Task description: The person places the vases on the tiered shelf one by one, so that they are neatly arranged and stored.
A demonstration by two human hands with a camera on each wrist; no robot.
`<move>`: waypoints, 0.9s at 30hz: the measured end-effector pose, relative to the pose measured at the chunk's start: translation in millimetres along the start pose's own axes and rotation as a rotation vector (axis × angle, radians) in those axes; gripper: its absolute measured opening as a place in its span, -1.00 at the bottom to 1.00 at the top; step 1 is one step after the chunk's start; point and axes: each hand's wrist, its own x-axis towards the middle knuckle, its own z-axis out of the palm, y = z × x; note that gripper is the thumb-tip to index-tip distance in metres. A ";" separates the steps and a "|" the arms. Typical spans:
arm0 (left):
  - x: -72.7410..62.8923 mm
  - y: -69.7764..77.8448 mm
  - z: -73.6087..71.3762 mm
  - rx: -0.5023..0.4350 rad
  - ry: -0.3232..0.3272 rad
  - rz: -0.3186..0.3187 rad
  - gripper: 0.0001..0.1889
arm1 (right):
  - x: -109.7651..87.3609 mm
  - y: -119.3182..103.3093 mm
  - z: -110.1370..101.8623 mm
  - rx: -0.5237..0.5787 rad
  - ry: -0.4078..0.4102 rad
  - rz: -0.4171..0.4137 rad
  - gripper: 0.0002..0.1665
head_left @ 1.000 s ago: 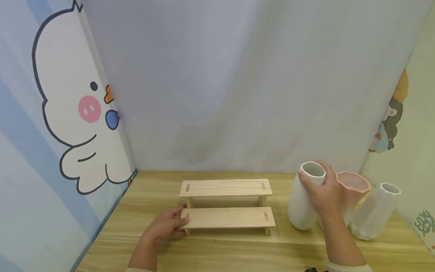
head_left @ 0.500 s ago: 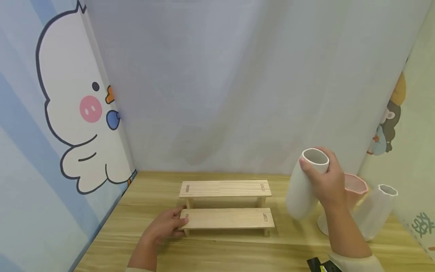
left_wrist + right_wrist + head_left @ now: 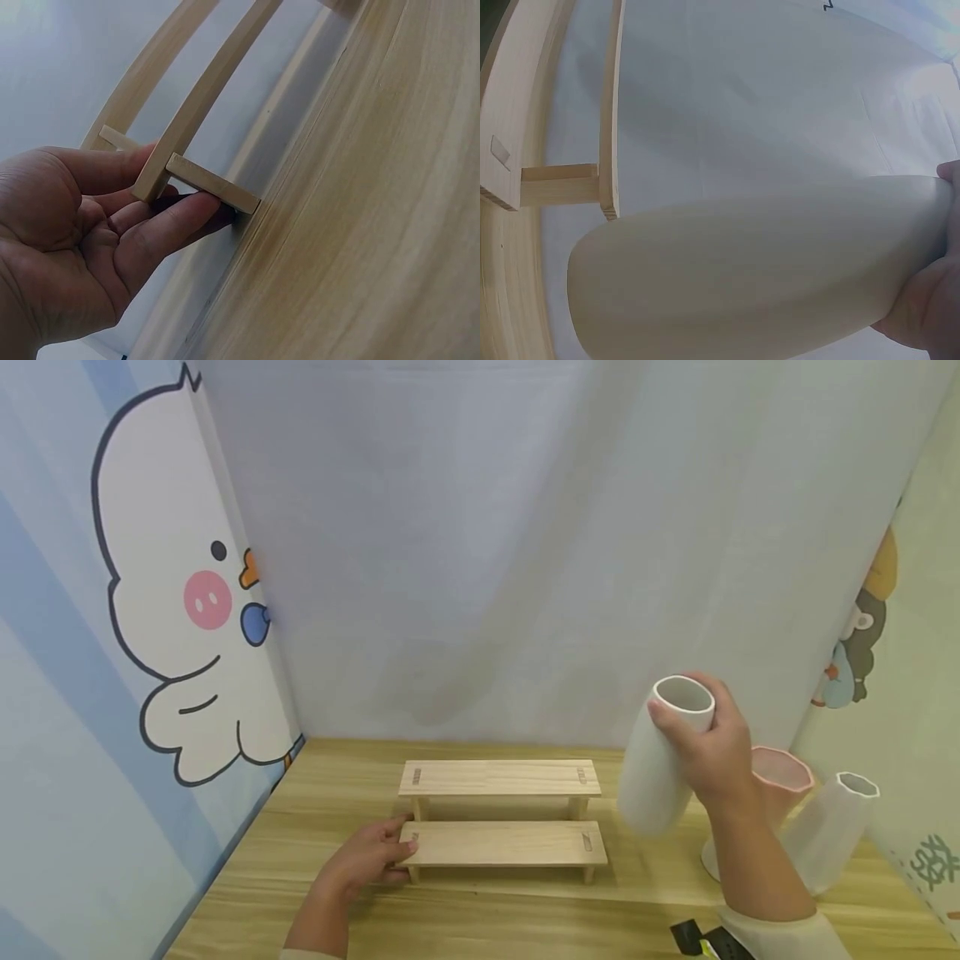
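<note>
My right hand (image 3: 716,756) holds a smooth white vase (image 3: 651,777) near its rim, thumb on the near side. The vase hangs above the table, mouth up and slightly tilted, to the right of a two-tier wooden stand (image 3: 502,845). In the right wrist view the body of the vase (image 3: 750,270) fills the lower middle, with the stand (image 3: 562,184) at the left. My left hand (image 3: 365,857) grips the left end of the stand's lower tier. The left wrist view shows its fingers (image 3: 169,232) curled by the stand's leg (image 3: 214,184).
At the right stand a pink vase (image 3: 782,775), partly hidden by my right forearm, and a leaning-looking white faceted vase (image 3: 828,831). A black item (image 3: 708,939) shows by the right sleeve. A grey curtain (image 3: 480,568) rises behind the wooden table (image 3: 465,922).
My right hand has raised the smooth white vase off the table and shifted it slightly left. The left hand stays at the stand, which has not visibly moved.
</note>
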 end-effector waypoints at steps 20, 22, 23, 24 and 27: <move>1.7 1.0 0.2 -0.009 -0.011 -0.010 -0.23 | -17.4 -9.2 12.3 0.008 -0.061 -0.036 -0.40; 1.4 1.2 0.1 -0.003 -0.007 -0.015 -0.22 | -18.9 -8.8 14.4 0.016 -0.063 -0.047 -0.41; 1.1 1.4 0.0 -0.001 -0.006 -0.018 -0.22 | -19.7 -8.6 15.2 0.020 -0.066 -0.051 -0.42; 0.6 1.9 0.1 0.003 -0.003 -0.021 -0.22 | -20.6 -8.4 15.9 0.026 -0.071 -0.054 -0.43; -0.4 2.9 0.4 0.010 0.002 -0.027 -0.21 | -22.7 -7.8 18.5 0.036 -0.074 -0.068 -0.45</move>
